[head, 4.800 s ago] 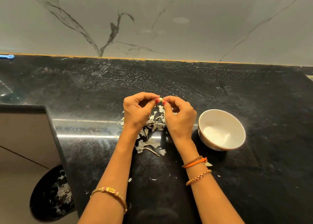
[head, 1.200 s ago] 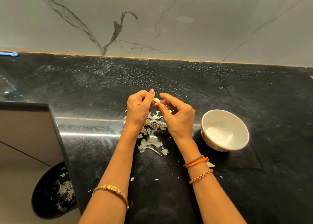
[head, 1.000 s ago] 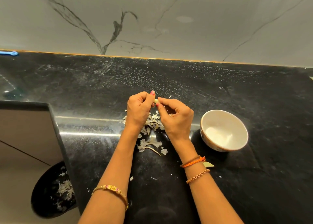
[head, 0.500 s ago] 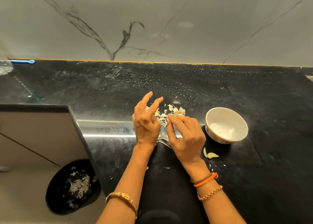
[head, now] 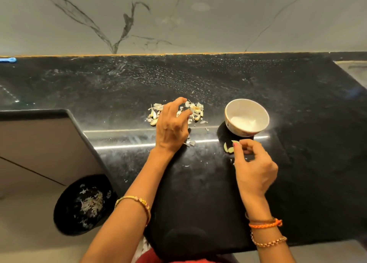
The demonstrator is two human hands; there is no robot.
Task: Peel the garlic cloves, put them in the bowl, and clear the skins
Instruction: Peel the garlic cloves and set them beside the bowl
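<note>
At nine o'clock, my left hand (head: 170, 127), grip open, hovers over papery garlic skins (head: 195, 111) on the black stone table (head: 297, 103). My right hand (head: 253, 163) pinches a peeled clove (head: 235, 142) below the white ceramic bowl (head: 246, 117) at two o'clock.

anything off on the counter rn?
Yes: two peeled cloves lie on the counter just in front of the bowl, not inside it. The right hand pinches a third beside them. Loose skins spread around the left hand.
</note>
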